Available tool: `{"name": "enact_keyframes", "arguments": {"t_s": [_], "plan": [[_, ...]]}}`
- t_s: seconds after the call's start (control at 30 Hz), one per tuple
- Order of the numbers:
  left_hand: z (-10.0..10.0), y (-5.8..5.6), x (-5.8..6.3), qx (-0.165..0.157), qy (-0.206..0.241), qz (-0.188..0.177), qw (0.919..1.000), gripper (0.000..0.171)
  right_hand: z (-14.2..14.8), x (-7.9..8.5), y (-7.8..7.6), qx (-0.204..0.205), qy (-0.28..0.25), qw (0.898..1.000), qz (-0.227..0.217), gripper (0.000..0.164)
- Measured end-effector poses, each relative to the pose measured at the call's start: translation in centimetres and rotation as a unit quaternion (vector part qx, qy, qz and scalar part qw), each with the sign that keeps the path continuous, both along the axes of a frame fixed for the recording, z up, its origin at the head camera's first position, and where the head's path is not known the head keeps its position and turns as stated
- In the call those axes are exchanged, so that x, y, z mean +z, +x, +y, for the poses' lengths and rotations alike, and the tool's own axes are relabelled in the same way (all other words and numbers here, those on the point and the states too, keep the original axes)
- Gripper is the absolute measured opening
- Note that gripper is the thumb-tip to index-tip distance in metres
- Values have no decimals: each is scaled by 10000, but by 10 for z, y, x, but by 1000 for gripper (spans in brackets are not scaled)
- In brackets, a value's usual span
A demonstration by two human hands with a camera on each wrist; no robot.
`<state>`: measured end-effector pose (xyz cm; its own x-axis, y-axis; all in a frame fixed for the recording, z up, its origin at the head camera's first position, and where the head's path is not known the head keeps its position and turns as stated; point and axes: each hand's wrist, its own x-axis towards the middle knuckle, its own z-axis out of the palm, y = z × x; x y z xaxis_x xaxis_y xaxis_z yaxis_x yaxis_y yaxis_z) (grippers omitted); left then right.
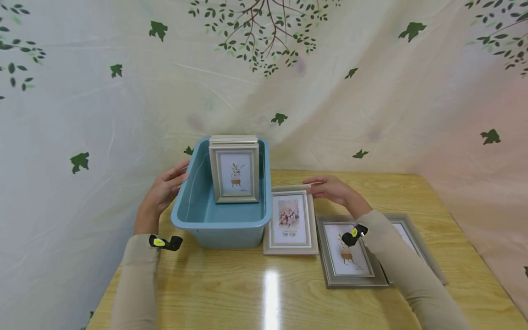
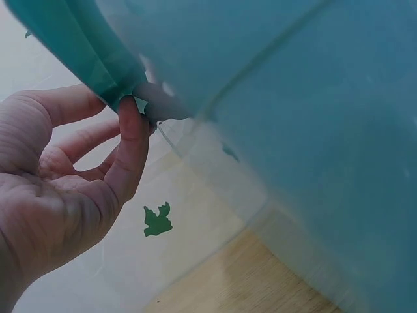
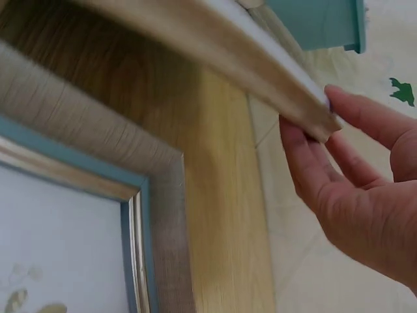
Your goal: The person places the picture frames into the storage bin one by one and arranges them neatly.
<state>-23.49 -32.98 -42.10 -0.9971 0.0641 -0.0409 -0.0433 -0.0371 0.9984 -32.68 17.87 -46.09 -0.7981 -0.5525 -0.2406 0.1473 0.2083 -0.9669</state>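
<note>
My left hand (image 1: 162,190) is at the left side of a blue plastic tub (image 1: 227,236). In the left wrist view, its thumb and fingers pinch the tub's rim (image 2: 98,72). Several picture frames (image 1: 235,174) stand stacked upright inside the tub, the front one showing a potted plant. Right of the tub is a cream picture frame (image 1: 290,220) with a pink flower print, its near part overlapping the table. My right hand (image 1: 332,190) pinches this frame's upper right corner. The right wrist view shows its raised edge (image 3: 260,81) between thumb and fingers.
Right of the cream frame lies a grey picture frame (image 1: 348,254) with a plant print. Another grey frame (image 1: 412,238) lies beside it, partly under my right forearm. A leaf-patterned cloth (image 1: 321,101) hangs behind the wooden table (image 1: 214,293).
</note>
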Motion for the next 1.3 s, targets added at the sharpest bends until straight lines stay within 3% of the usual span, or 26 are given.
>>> {"name": "enact_keyframes", "arguments": {"t_s": [0.2, 0.47, 0.87, 1.3], "plan": [[0, 1, 0, -19, -73, -2, 10000, 62, -2, 7, 1, -226, 146, 9989, -387, 55], [1, 1, 0, 0, -81, -30, 10000, 63, -2, 18, 4, -211, 163, 9970, -724, 58], [2, 2, 1, -5, -56, -28, 10000, 62, -1, 23, 7, -458, 327, 9966, -600, 53], [3, 2, 0, 70, 11, -14, 10000, 62, 1, 38, 13, -265, 219, 9991, -268, 54]]}}
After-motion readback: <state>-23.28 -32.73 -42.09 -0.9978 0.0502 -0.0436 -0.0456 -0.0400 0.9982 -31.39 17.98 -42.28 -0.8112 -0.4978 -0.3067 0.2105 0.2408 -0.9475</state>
